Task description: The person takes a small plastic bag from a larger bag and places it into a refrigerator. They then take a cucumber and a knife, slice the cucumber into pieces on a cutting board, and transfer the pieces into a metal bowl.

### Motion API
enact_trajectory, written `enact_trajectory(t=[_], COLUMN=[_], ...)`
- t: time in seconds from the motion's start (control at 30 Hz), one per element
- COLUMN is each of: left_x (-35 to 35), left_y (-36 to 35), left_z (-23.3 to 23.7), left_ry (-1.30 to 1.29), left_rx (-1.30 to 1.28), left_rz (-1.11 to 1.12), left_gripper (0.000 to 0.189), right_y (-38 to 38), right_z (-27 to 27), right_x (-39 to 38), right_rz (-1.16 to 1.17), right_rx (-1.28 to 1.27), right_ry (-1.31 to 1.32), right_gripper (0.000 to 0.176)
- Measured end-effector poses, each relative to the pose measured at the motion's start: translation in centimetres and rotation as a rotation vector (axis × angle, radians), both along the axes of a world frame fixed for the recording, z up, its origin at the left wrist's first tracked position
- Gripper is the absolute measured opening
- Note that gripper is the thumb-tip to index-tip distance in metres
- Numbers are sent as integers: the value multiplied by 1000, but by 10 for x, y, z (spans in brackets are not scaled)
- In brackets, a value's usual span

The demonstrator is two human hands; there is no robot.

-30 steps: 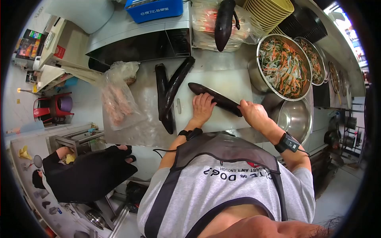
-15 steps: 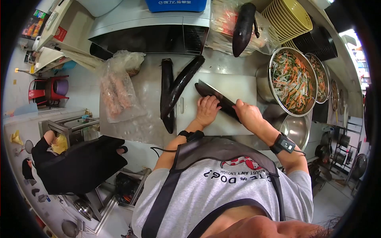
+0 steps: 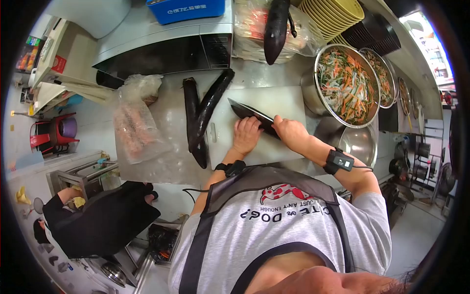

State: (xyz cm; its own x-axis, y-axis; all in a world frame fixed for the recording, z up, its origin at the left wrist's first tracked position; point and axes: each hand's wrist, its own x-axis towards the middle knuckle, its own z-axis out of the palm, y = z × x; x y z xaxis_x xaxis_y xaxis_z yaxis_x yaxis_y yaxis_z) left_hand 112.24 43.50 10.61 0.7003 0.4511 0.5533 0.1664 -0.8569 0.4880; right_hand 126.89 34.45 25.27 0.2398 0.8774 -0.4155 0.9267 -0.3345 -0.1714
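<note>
On the white cutting board lies a dark eggplant. A kitchen knife runs lengthwise along it, its tip toward the far left. My left hand presses on the eggplant with bent fingers, close beside the blade. My right hand is closed round the knife's handle, which the fingers hide. Left of the board, two more long eggplants lie in a V, their near ends overlapping.
Shredded vegetables fill a steel pot at the right, with an empty steel bowl nearer me. A plastic bag lies left. Behind stand a microwave, a bagged bundle topped by an eggplant, and stacked yellow bowls. A person in black is at lower left.
The whole view has shifted, so the counter appears farther left. The knife's blade face shows narrower than before. Both hands keep their holds.
</note>
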Motion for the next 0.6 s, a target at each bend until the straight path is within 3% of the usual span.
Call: enact_trajectory(t=[0.13,0.27,0.37,0.43,0.5,0.6], left_x=[-7,-1,3,11,14,18], left_y=[-1,-3,-21,-31,-29,-23], left_z=[-1,4,13,14,14,15], left_ry=[11,46,36,-4,27,30], left_rx=[-30,-12,-53,-84,-95,-84], left_rz=[-8,-5,-11,97,86,42], left_gripper=[44,49,56,60,59,54], right_y=[1,1,-3,-3,-1,4], right_z=[-26,-69,-70,-66,-61,-28], right_x=[-7,-7,1,10,18,23], right_rz=[-19,-14,-10,-3,-117,-44], right_rx=[8,181,203,201,251,220], right_ry=[16,10,69,107,185,131], right_gripper=[17,18,20,21,22,21])
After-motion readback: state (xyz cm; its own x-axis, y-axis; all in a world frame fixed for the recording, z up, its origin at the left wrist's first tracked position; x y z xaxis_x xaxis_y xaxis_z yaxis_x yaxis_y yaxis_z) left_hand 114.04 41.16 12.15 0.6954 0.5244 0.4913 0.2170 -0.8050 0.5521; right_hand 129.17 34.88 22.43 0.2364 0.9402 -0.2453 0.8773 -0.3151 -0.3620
